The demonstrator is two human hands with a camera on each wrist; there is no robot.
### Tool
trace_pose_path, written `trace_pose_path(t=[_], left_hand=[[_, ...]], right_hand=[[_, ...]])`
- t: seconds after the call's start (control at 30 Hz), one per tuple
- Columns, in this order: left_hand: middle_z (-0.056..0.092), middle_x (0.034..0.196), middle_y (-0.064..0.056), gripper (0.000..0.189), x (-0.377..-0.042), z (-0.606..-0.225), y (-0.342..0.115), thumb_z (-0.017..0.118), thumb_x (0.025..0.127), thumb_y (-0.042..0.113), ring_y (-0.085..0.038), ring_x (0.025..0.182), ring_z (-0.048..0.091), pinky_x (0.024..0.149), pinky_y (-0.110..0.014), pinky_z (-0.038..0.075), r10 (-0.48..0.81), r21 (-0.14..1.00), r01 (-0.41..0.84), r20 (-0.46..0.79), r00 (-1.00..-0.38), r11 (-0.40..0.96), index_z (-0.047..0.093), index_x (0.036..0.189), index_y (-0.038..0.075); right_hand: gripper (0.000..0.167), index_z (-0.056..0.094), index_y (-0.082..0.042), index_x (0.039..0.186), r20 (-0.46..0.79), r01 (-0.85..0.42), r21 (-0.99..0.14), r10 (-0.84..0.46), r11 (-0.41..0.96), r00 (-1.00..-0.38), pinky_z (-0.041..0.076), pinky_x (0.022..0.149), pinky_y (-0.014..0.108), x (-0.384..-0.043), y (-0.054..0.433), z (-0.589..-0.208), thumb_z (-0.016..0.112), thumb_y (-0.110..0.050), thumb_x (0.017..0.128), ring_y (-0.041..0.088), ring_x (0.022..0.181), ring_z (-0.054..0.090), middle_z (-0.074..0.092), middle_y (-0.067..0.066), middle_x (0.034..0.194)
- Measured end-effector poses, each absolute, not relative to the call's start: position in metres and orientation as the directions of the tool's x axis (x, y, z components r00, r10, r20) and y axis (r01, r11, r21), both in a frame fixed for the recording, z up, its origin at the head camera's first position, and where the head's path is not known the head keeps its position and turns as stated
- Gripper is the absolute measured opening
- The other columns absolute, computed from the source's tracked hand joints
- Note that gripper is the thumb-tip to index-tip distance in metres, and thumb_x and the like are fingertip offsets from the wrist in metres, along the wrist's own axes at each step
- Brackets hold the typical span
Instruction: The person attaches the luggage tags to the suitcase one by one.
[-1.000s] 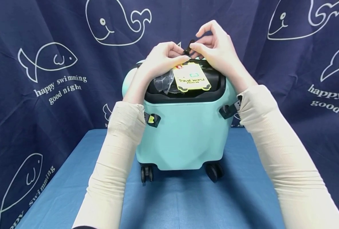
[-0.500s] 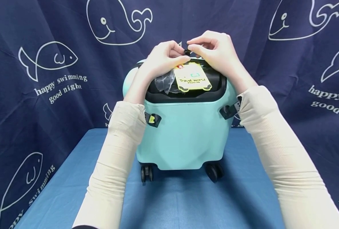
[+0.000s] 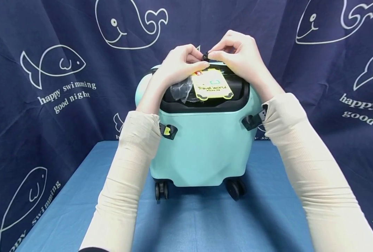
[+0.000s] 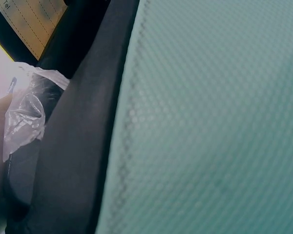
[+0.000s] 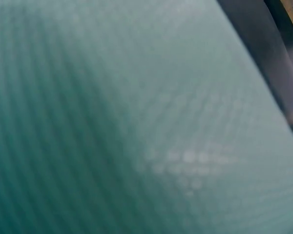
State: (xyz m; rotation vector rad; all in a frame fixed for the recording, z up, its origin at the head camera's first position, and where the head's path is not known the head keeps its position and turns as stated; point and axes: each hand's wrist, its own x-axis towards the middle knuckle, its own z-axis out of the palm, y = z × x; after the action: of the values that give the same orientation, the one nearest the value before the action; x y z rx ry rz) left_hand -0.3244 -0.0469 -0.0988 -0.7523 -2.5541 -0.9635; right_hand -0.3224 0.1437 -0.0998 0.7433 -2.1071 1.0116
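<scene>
A mint-green suitcase [image 3: 202, 150] stands upright on its black wheels in the head view. Over its black top recess hangs a yellow luggage tag [image 3: 213, 91] printed "Travel World". Just above the tag, a small black strap [image 3: 205, 56] sits between both hands. My left hand [image 3: 180, 65] pinches the strap's lower part from the left, thumb stretched along the tag's top edge. From the right, my right hand [image 3: 241, 55] pinches the strap between thumb and index finger. The wrist views show mostly the suitcase's textured shell [image 4: 210, 117], with neither hand's fingertips visible.
Crumpled clear plastic [image 3: 181, 91] lies in the recess left of the tag. Small black devices sit at both cuffs, one on the left [image 3: 169, 131] and one on the right [image 3: 251, 122]. A blue-covered table [image 3: 186, 224] bears the suitcase; a navy curtain [image 3: 63, 115] hangs behind.
My right hand has come down and left, its index finger closing toward the thumb on the strap. The strap's raised end now shows shorter. My left hand, the tag and suitcase stay put.
</scene>
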Motion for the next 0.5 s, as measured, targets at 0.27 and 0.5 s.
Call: trace_pose_path(t=[0.27,0.5], left_hand=[[0.069,0.111,0.002,0.037,-0.3251,-0.0998,-0.0474,0.066,0.086,0.037,0.0,0.101,0.061,0.09,-0.014,0.039,0.347,0.511,0.577,0.478,-0.807,0.638,0.055,0.11,0.011],[0.069,0.112,0.001,0.037,-0.3243,-0.0994,-0.0482,0.065,0.086,0.037,0.0,0.103,0.06,0.091,-0.015,0.039,0.345,0.499,0.577,0.483,-0.805,0.646,0.053,0.11,0.011]], right_hand=[[0.016,0.073,-0.007,0.089,0.726,-0.72,-0.451,-0.252,0.528,-0.64,0.037,0.068,0.02,-0.3199,0.1432,-0.0986,0.069,-0.022,0.083,0.007,0.072,0.05,0.055,-0.012,0.076],[0.021,0.071,-0.005,0.093,0.71,-0.717,-0.408,-0.298,0.565,-0.638,0.037,0.068,0.02,-0.3192,0.1427,-0.098,0.064,-0.024,0.087,0.007,0.074,0.048,0.054,-0.014,0.078]])
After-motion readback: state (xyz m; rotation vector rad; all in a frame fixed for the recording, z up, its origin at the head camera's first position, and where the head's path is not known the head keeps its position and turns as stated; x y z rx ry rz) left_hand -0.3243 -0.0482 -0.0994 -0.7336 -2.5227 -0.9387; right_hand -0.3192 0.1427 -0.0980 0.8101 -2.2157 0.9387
